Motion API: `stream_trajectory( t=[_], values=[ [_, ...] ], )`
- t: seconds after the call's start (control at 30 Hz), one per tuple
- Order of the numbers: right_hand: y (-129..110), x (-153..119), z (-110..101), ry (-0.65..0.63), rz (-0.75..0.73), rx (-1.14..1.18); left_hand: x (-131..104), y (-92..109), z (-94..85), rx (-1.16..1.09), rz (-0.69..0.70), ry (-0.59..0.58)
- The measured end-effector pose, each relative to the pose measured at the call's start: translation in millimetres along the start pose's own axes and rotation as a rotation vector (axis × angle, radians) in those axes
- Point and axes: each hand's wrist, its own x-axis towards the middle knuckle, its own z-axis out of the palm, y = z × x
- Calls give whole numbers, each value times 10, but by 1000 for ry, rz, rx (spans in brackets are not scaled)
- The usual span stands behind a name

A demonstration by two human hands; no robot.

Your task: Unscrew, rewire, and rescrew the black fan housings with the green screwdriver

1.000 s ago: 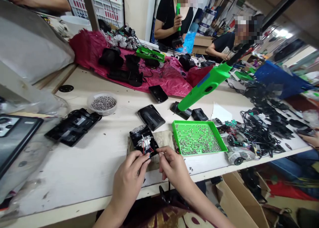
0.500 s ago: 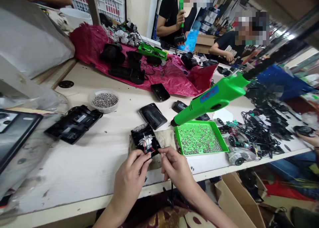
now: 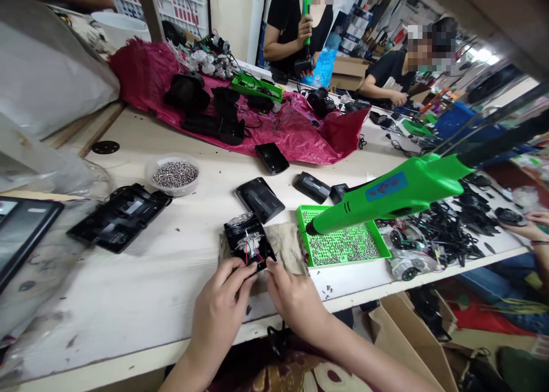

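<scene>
An open black plastic housing (image 3: 234,232) lies on a cloth pad (image 3: 285,240), with a clear and white part (image 3: 251,243) and thin red wires inside it. My left hand (image 3: 225,306) pinches the housing's near edge, thumb and fingers closed by the wires. At the near right corner, the bent fingers of my right hand (image 3: 295,300) press together against the housing; whatever is between them is hidden. A black cord (image 3: 278,338) shows below my right hand at the table edge. To the right, a green electric screwdriver (image 3: 386,195) hangs tilted, its tip over a green tray (image 3: 303,252) of small screws.
A round tub (image 3: 150,178) of screws and a black shell (image 3: 122,218) sit on the left. Beyond my hands lie several black covers (image 3: 259,199) and a pink sheet (image 3: 300,135) bearing parts. Tangled cables (image 3: 446,226) fill the right. Two people (image 3: 295,32) work across the table.
My right hand has moved left and its fingertips are now closer in on the housing's corner. The hanging screwdriver has swung to the right and lower. The view has shifted slightly.
</scene>
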Motion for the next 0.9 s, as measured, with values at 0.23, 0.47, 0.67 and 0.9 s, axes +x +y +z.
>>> stream_trajectory(
  t=[0.23,0.47,0.67,0.9],
  values=[
    [262,166,-201,89,19,209,13,-12,-53,-3,-1,-35],
    [297,754,-342,-51,-125,-63,32,-7,-73,26,56,-15],
    [477,788,-311,-119,-292,-75,-10,-30,-32,-2,54,2],
    [554,849,-317,-173,-318,-65,84,-34,-57,-68,57,-95]
  ],
)
